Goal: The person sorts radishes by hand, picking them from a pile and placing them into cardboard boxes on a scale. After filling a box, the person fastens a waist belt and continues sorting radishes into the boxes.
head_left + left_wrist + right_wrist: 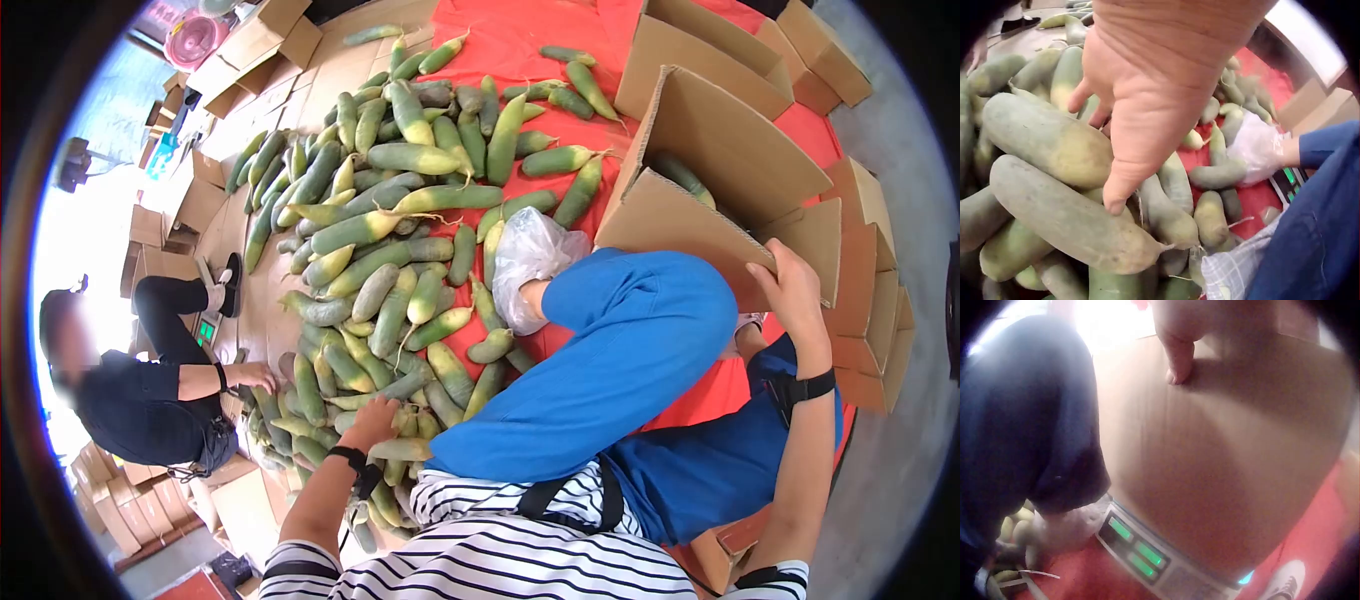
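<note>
Green radishes [400, 225] lie in a large pile left of the wearer's legs. My left hand [372, 424] reaches over the near part of the pile; in the left wrist view this hand [1147, 94] is spread above the radishes, its thumb tip beside a long radish [1075, 215]. My right hand [795, 285] grips the near top edge of an open cardboard box [680, 225], which has a radish [685, 180] inside. In the right wrist view the thumb of the right hand [1185, 331] presses on the box side [1210, 456].
A scale with green digits [1141, 550] sits under the box. Another person [150, 390] sits at the left, one arm toward the pile. A foot in a plastic bag [535, 260] rests on the red cloth [480, 40]. More cardboard boxes [865, 270] stand at the right.
</note>
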Tool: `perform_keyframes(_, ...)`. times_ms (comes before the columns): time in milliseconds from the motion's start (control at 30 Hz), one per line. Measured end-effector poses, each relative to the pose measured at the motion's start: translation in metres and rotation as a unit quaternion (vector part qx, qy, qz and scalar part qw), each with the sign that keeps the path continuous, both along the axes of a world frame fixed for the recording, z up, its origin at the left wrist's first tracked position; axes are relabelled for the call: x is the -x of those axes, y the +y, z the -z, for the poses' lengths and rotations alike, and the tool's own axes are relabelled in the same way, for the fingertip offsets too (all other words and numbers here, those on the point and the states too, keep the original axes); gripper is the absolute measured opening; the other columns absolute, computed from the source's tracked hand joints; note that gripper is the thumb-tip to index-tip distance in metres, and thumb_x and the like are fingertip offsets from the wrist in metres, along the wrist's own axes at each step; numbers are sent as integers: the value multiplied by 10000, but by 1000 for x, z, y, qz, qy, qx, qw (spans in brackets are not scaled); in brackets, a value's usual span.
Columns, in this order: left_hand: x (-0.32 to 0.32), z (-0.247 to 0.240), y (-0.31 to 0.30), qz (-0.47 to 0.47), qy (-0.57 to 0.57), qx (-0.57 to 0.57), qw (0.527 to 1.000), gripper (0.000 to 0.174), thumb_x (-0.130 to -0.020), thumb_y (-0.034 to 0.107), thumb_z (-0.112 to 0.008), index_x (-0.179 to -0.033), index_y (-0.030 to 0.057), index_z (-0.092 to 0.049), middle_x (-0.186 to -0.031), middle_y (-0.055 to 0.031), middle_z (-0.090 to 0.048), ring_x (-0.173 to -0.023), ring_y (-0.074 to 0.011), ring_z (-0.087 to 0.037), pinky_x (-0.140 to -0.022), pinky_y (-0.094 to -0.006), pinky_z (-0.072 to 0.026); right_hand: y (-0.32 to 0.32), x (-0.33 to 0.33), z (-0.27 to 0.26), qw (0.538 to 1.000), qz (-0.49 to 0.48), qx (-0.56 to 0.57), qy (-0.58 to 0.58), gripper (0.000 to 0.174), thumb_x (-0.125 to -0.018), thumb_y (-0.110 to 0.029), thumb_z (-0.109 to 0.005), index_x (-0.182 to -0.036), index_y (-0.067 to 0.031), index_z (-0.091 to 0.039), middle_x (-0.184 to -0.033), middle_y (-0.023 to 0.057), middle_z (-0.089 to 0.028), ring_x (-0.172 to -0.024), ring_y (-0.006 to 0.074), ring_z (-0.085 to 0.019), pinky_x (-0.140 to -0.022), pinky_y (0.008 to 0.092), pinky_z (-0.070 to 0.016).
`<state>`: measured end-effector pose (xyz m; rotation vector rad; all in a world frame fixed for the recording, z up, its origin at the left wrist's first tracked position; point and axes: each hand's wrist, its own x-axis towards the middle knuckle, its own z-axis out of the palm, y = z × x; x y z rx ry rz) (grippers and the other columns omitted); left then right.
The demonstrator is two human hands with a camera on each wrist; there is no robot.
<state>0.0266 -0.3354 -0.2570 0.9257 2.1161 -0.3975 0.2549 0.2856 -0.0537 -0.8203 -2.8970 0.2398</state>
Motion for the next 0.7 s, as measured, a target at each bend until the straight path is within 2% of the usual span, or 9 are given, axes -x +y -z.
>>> perform_keyframes(100, 1, -1, 11, 74, 5, 57, 996, 619, -657, 235, -757, -1196, 102, -482, -1104, -170, -505, -1042, -352, -550, -816, -466, -494, -6, 4, -5, 1000, 9, 7, -5, 269, -824, -235, -646, -970, -32, -547, -906, 184, -619, -868, 385, -591, -706, 451, -463)
perform_keyframes(133, -4, 0, 13, 87, 22, 62, 994, 633, -603, 180, -791, -1164, 119, -505, -1116, -156, -513, -1053, -346, -553, -830, -479, -484, -8, 5, -7, 1000, 16, 7, -8, 267, -825, -236, -643, -966, -31, -544, -905, 185, -619, -868, 386, -590, -706, 454, -461)
perform_keyframes(233, -12, 0, 16, 133, 60, 73, 987, 636, -572, 178, -809, -1130, 120, -510, -1113, -157, -505, -1036, -344, -553, -820, -481, -485, -4, 3, -4, 999, 24, 10, -19, 265, -829, -236, -639, -967, -32, -542, -910, 186, -619, -873, 387, -589, -709, 459, -459)
perform_keyframes(367, -4, -18, 26, 122, 30, 73, 989, 640, -562, 187, -812, -1111, 99, -496, -1106, -162, -500, -1016, -358, -547, -818, -474, -488, -1, 2, -4, 999, 22, 20, -29, 275, -831, -233, -637, -987, -28, -542, -924, 187, -620, -884, 388, -585, -719, 458, -456)
perform_keyframes(467, 10, -41, 28, -9, 21, -51, 998, 693, -558, 197, -803, -1140, 52, -455, -1088, -201, -488, -1005, -400, -530, -838, -445, -484, 1, 0, -2, 1000, 16, 16, -20, 284, -830, -229, -638, -999, -21, -543, -922, 191, -618, -888, 385, -585, -727, 454, -456)
perform_keyframes(500, 13, -49, 29, -6, 23, -50, 998, 693, -558, 197, -803, -1140, 52, -455, -1088, -201, -488, -1005, -400, -530, -838, -445, -484, -2, 3, -5, 999, 20, 17, -18, 284, -830, -229, -638, -999, -21, -543, -922, 191, -618, -888, 385, -585, -727, 454, -456)
perform_keyframes(567, 25, -64, 37, -120, 60, -214, 967, 723, -566, 190, -800, -1180, 48, -444, -1091, -223, -486, -1025, -411, -515, -865, -450, -464, 3, 1, -1, 1000, 8, 11, -11, 295, -821, -240, -648, -998, -25, -548, -919, 189, -622, -881, 377, -592, -719, 452, -465)
perform_keyframes(600, 31, -70, 44, -110, 62, -220, 967, 723, -566, 190, -800, -1180, 48, -444, -1091, -223, -486, -1025, -411, -515, -865, -450, -464, 6, -1, 2, 1000, 18, 6, -7, 295, -821, -240, -648, -998, -25, -548, -919, 189, -622, -881, 377, -592, -719, 452, -465)
perform_keyframes(700, 40, -86, 80, -261, 21, -378, 888, 750, -608, 129, -794, -1235, 7, -401, -1144, -162, -472, -1091, -293, -516, -915, -392, -443, 8, -4, 8, 1000, 4, -23, 0, 316, -801, -278, -666, -985, -45, -559, -905, 173, -627, -854, 367, -606, -697, 448, -486)
